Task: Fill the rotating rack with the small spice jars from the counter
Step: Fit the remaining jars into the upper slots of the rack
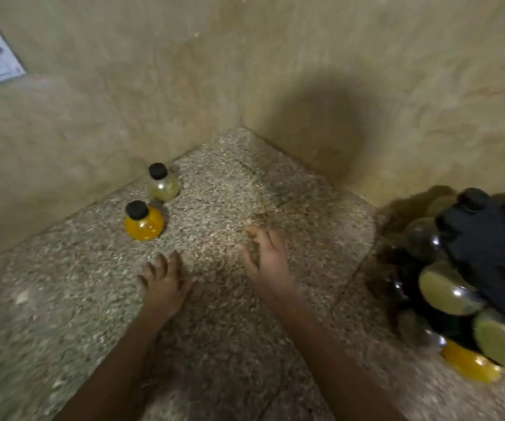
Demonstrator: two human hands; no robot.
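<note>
Speckled stone table runs into a wall corner. Two small jars, one yellow and one pale green, stand against the left wall. Both hands, left and right, hover empty with fingers spread over open table between them and the black rack with its jars at the right edge.

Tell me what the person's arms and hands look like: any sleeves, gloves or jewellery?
Both arms are bare as far as the picture shows, with no sleeves. The left hand and right hand wear no gloves; no rings or wristbands are visible, though the picture is blurry.
</note>
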